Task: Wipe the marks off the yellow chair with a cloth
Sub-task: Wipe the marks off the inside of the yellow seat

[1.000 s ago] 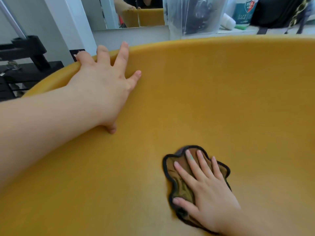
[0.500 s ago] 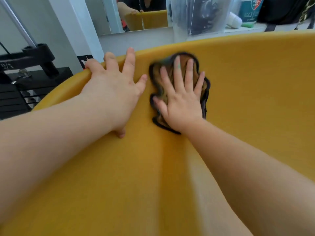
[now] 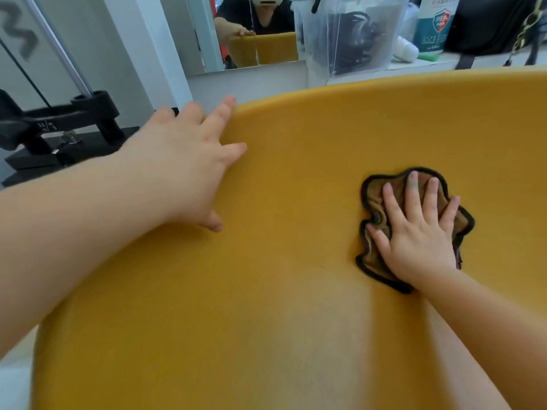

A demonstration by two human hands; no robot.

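Note:
The yellow chair (image 3: 310, 161) fills most of the head view, its curved rim running across the top. My left hand (image 3: 183, 167) rests on the rim at the upper left, fingers spread over the edge and thumb on the inner surface. A small brown cloth with a black wavy border (image 3: 376, 202) lies flat on the chair's inner surface at the right. My right hand (image 3: 420, 235) presses on it with straight, spread fingers and covers most of it. A paler, duller patch shows on the yellow surface below the middle.
Behind the rim stand a clear plastic bin (image 3: 352, 34), a white bottle with a blue label (image 3: 432, 22) and a black bag (image 3: 491, 22) on a white ledge. A mirror (image 3: 251, 34) reflects the chair. A black metal stand (image 3: 68, 122) sits at the left.
My right hand has slid the cloth from near the rim beside my left hand down and to the right. Before that it had swept up from lower on the seat. My left hand stayed put.

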